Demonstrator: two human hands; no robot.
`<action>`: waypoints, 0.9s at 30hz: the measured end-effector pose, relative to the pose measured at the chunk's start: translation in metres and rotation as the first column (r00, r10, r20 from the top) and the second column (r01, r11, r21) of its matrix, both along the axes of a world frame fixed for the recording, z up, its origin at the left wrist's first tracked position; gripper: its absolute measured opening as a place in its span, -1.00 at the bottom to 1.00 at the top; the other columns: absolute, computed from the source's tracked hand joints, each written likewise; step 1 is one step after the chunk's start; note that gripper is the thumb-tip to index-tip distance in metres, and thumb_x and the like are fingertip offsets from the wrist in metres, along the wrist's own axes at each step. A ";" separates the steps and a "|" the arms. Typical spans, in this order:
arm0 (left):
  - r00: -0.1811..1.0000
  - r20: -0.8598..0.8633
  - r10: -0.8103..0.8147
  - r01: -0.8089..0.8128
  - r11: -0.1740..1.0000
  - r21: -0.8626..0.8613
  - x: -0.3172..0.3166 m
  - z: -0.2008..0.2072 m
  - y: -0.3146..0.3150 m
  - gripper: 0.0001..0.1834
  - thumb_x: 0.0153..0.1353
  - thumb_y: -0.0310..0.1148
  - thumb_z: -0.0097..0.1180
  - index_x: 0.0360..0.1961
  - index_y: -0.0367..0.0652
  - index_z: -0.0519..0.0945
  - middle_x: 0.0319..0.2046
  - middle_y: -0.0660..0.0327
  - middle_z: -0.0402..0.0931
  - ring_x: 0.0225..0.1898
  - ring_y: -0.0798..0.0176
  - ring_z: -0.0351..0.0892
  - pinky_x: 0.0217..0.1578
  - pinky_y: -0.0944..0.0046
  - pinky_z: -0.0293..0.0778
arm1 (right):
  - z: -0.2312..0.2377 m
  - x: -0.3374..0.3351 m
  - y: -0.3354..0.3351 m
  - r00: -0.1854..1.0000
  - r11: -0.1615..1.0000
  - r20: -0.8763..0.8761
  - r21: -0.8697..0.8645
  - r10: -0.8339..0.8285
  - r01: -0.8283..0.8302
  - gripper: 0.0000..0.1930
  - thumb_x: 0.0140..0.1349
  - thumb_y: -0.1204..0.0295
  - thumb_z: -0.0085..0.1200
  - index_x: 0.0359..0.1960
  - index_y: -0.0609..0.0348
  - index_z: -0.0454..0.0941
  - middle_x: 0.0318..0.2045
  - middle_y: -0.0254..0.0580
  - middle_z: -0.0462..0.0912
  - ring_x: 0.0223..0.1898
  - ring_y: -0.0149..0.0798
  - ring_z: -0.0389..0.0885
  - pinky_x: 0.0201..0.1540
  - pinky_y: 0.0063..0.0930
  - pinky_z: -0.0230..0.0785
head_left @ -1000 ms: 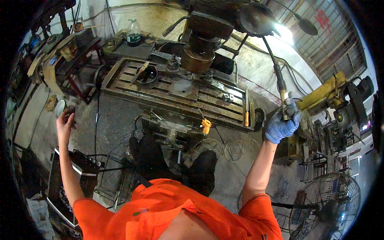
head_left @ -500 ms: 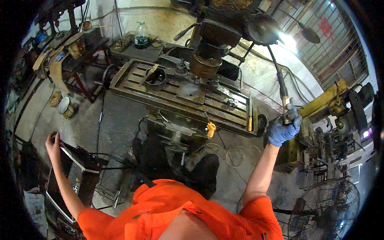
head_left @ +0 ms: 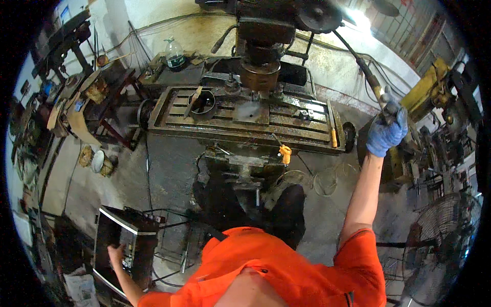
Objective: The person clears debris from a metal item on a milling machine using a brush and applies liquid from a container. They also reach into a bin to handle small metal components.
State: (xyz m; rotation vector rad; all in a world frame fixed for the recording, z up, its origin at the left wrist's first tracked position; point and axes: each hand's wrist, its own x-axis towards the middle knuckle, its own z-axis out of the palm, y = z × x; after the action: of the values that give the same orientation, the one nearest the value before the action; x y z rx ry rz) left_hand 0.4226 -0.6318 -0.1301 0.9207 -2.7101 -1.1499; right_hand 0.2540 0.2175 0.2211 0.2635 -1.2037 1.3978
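My right hand (head_left: 387,132), in a blue-grey glove, is wrapped around the end of a long lever (head_left: 369,77) that slopes down from the upper right of a dark milling machine (head_left: 260,71). Low on the left, my bare left hand (head_left: 116,254) is over a dark box with pale metal edges (head_left: 118,219). Its fingers are small and blurred, and whether they touch the box is unclear. The slotted machine table (head_left: 179,123) carries a dark round pot (head_left: 203,104) with a flat stick (head_left: 193,100) across it, and a yellow-handled tool (head_left: 334,137).
A yellow handle (head_left: 285,154) sticks out at the table's front. A clear bottle (head_left: 175,55) stands behind on the left. A small bucket (head_left: 98,161) is on the floor, and a large fan (head_left: 440,245) stands at the lower right. Cables cross the floor.
My left hand has moved from the box's far corner down over its nearer part. My right hand stays on the lever. The view has shifted and tilted.
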 end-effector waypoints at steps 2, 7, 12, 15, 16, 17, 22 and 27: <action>0.993 0.109 -0.035 0.025 0.995 0.094 -0.006 -0.019 0.000 -0.66 -0.11 -0.45 0.14 -0.24 -0.33 0.47 -0.43 0.06 0.52 -0.52 0.17 0.47 -0.44 0.18 0.40 | 0.003 -0.004 0.005 0.995 0.992 -0.023 0.071 -0.100 0.102 -0.71 0.20 0.30 -0.15 -0.50 0.29 0.46 -0.49 -0.18 0.51 -0.41 -0.34 0.40 -0.18 -0.46 0.21; 0.932 0.335 -0.140 0.109 0.988 0.110 -0.020 -0.047 0.012 -0.71 -0.07 -0.44 0.06 -0.25 -0.27 0.47 -0.44 0.06 0.52 -0.53 0.10 0.49 -0.45 0.16 0.41 | 0.019 -0.006 0.021 0.996 0.991 -0.064 0.119 -0.057 0.064 -0.73 0.16 0.36 -0.11 -0.43 0.35 0.54 -0.45 -0.05 0.60 -0.39 -0.31 0.53 -0.24 -0.48 0.30; 0.844 0.515 -0.147 0.156 0.987 0.026 -0.004 -0.069 0.022 -0.73 -0.06 -0.44 0.05 -0.28 -0.28 0.47 -0.46 0.06 0.52 -0.53 0.10 0.49 -0.46 0.16 0.41 | 0.037 -0.007 0.027 0.983 0.979 -0.005 0.094 -0.182 0.182 -0.74 0.14 0.37 -0.11 -0.46 0.34 0.55 -0.48 -0.09 0.60 -0.43 -0.35 0.52 -0.28 -0.52 0.29; 0.816 0.559 -0.146 0.176 0.984 0.001 0.000 -0.078 0.023 -0.75 -0.06 -0.44 0.04 -0.30 -0.29 0.47 -0.47 0.06 0.51 -0.53 0.09 0.49 -0.46 0.17 0.41 | 0.056 -0.009 0.023 0.993 0.946 -0.118 0.323 0.001 0.038 -0.79 0.09 0.45 -0.11 -0.47 0.33 0.55 -0.48 -0.14 0.60 -0.48 -0.41 0.48 -0.33 -0.58 0.28; 0.812 0.566 -0.142 0.179 0.984 -0.010 0.002 -0.079 0.021 -0.75 -0.06 -0.44 0.04 -0.30 -0.30 0.47 -0.47 0.07 0.51 -0.53 0.09 0.48 -0.46 0.17 0.41 | 0.062 -0.012 0.019 0.987 0.917 -0.159 0.397 0.031 0.035 -0.80 0.08 0.46 -0.11 -0.47 0.33 0.55 -0.47 -0.14 0.61 -0.49 -0.41 0.48 -0.34 -0.59 0.28; 0.814 0.564 -0.140 0.182 0.983 -0.019 0.002 -0.082 0.022 -0.76 -0.06 -0.44 0.04 -0.31 -0.30 0.47 -0.47 0.07 0.51 -0.53 0.09 0.48 -0.47 0.17 0.42 | 0.065 -0.011 0.044 1.000 0.937 -0.023 0.349 0.021 -0.012 -0.84 0.04 0.51 -0.09 -0.47 0.30 0.55 -0.46 -0.12 0.61 -0.44 -0.38 0.53 -0.30 -0.56 0.32; 0.908 0.389 -0.155 0.239 0.954 -0.179 -0.019 -0.072 0.013 -0.78 -0.05 -0.44 0.03 -0.34 -0.32 0.47 -0.49 0.07 0.51 -0.52 0.09 0.48 -0.47 0.17 0.42 | 0.129 -0.013 0.067 0.215 -0.277 -0.712 0.506 -0.668 0.817 -0.84 0.02 0.48 -0.01 -0.43 0.37 0.51 -0.40 -0.07 0.59 -0.44 -0.23 0.54 -0.33 -0.40 0.39; 0.987 -0.158 0.043 -0.030 0.996 0.086 -0.026 -0.035 -0.003 -0.86 -0.02 -0.39 0.02 -0.46 -0.25 0.48 -0.63 0.18 0.44 -0.71 0.25 0.34 -0.71 0.28 0.24 | 0.185 -0.033 0.059 0.999 0.854 -0.042 0.520 0.022 0.003 -0.64 0.12 0.29 0.02 -0.10 0.26 0.42 -0.29 -0.14 0.56 -0.31 -0.31 0.54 -0.19 -0.55 0.38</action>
State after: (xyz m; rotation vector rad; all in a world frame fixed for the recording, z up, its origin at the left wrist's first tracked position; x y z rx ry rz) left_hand 0.3967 -0.6347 -0.1653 0.8448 -2.5267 -1.2797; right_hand 0.2212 0.2764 0.4065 0.6786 -1.5305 1.0397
